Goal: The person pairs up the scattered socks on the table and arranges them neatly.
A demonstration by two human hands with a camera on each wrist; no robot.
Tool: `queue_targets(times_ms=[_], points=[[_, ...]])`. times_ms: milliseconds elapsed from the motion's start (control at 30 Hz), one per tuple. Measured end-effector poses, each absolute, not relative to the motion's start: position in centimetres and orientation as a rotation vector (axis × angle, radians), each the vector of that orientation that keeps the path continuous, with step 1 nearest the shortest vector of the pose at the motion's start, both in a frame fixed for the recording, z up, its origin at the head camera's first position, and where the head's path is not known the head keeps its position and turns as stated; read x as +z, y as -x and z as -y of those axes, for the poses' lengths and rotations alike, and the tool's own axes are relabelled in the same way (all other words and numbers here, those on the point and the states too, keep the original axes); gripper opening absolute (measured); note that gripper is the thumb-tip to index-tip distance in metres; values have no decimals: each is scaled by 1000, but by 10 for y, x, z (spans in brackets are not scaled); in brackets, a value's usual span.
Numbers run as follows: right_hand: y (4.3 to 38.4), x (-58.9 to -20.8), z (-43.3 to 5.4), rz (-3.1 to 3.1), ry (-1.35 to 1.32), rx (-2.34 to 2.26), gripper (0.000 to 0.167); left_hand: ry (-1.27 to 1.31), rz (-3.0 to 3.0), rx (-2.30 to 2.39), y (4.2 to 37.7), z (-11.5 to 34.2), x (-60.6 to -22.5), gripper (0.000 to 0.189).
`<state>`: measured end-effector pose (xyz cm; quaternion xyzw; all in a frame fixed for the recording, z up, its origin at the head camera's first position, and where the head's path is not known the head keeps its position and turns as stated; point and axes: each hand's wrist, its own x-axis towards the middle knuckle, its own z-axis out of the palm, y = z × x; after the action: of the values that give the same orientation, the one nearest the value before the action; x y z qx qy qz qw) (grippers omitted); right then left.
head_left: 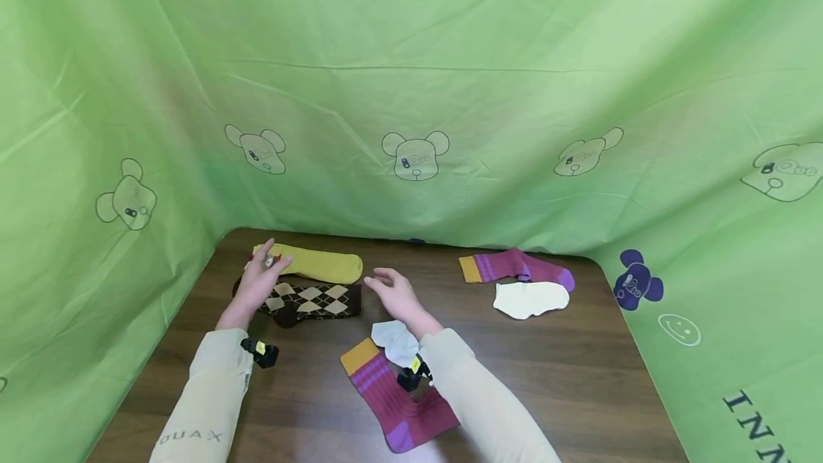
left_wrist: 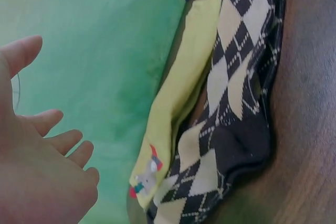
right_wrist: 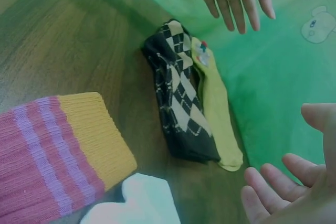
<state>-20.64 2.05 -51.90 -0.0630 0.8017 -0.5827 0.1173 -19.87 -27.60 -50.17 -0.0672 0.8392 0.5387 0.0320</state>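
My left hand hovers near the left ends of two socks with its fingers extended and nothing in them. One is a yellow sock with a small figure near one end; in front of it lies a black and beige argyle sock. To the right of their other ends, my right hand is raised with relaxed, spread fingers, holding nothing. In the right wrist view both hands appear above the table, apart from the argyle and yellow socks. A white sock lies below the right wrist, partly covered by it.
A magenta sock with an orange cuff lies at the front, partly under the right sleeve. Back right, another magenta sock and a white ankle sock lie together. Green curtains enclose the brown wooden table at the back and sides.
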Motion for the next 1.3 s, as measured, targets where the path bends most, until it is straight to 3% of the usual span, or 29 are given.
queue_targets(times_ms=[1300], points=[[188,-499,-62,-2351,179,-1891,45,-141,-2583,1789,189,200,-483,76]])
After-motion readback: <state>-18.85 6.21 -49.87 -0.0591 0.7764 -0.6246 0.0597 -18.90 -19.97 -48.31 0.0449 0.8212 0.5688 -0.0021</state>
